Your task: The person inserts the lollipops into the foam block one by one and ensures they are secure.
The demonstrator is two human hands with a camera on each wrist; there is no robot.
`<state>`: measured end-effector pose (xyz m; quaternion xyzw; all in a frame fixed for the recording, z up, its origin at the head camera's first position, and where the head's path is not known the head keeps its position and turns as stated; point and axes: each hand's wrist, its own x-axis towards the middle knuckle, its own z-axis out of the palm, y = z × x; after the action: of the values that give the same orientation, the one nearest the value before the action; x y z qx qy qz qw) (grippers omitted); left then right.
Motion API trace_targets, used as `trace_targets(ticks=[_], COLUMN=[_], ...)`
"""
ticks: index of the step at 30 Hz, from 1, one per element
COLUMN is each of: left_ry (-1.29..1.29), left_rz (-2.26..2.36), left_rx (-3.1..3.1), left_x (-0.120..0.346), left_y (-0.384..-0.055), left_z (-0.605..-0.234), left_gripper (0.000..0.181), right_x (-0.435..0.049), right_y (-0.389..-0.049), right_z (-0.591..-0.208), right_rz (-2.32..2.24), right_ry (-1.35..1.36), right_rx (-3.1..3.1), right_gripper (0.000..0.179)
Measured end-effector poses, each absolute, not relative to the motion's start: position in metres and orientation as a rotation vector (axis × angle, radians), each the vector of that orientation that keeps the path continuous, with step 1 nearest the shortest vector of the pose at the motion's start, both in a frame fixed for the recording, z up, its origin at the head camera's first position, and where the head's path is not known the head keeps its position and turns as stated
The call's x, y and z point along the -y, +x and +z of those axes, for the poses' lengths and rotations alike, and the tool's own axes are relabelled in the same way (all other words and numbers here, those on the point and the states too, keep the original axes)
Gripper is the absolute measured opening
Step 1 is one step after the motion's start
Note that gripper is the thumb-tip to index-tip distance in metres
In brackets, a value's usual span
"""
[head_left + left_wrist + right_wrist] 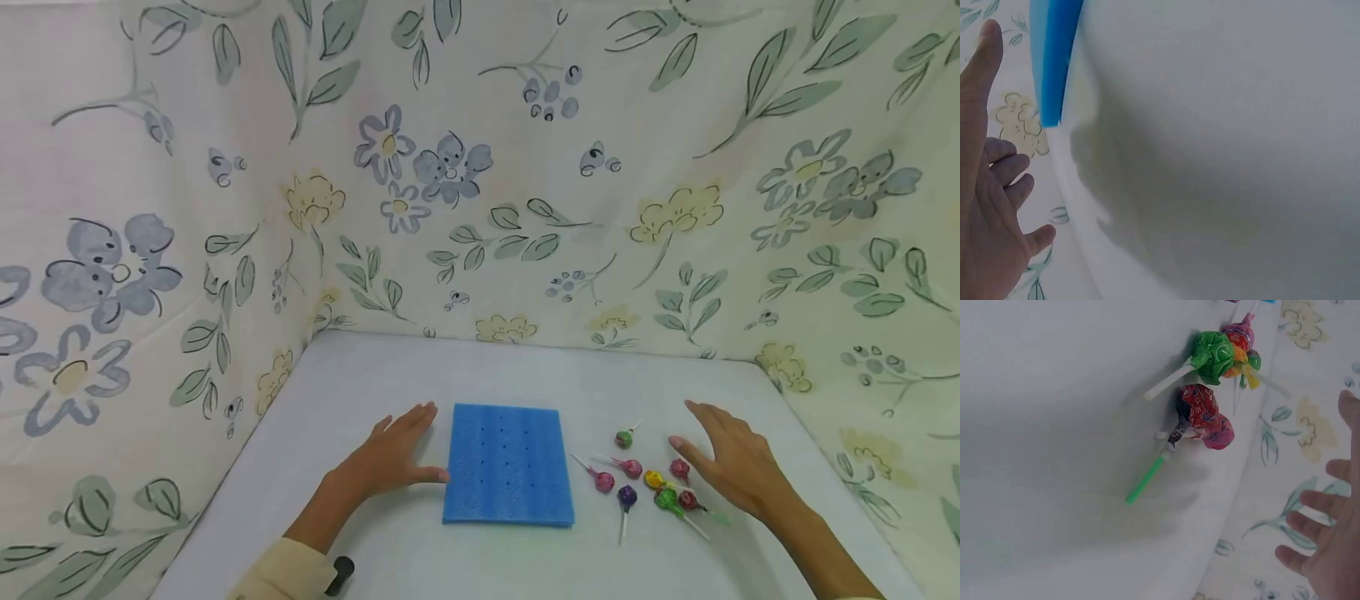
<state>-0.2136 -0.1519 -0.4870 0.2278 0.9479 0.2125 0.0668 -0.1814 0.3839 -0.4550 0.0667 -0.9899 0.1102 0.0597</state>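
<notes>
A blue foam block (507, 467) with rows of small holes lies flat on the white table. My left hand (401, 454) is at its left side, fingers spread and thumb by the block's edge; whether they touch I cannot tell. To the right of the block lie several wrapped lollipops, among them a purple one (627, 497), a yellow one (654, 479), a green one (1213, 357) and a dark red one with a green stick (1199, 406). My right hand (738, 462) hovers beside the lollipops, fingers extended, holding nothing. In the left wrist view the left palm (991, 244) is bare.
A white table (420, 367) carries everything. Floral cloth (525, 167) hangs behind it and along both sides. A small black object (341, 573) shows near the left sleeve (288, 571).
</notes>
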Motion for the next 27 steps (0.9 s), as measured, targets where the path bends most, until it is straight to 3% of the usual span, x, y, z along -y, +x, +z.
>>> trace_targets(ticks=[18, 27], left_ry=[0.762, 0.750], left_rz=[0.699, 0.696], left_rx=[-2.739, -2.721], left_x=[0.138, 0.137], left_y=[-0.199, -0.202], left_z=[-0.501, -0.503], left_gripper=[0.112, 0.114], right_x=[-0.391, -0.400], right_y=[-0.155, -0.147], right_z=[-0.464, -0.474], right_rz=[0.483, 0.551], right_ry=[0.124, 0.142], right_rx=[3.136, 3.196], right_gripper=[0.063, 0.031])
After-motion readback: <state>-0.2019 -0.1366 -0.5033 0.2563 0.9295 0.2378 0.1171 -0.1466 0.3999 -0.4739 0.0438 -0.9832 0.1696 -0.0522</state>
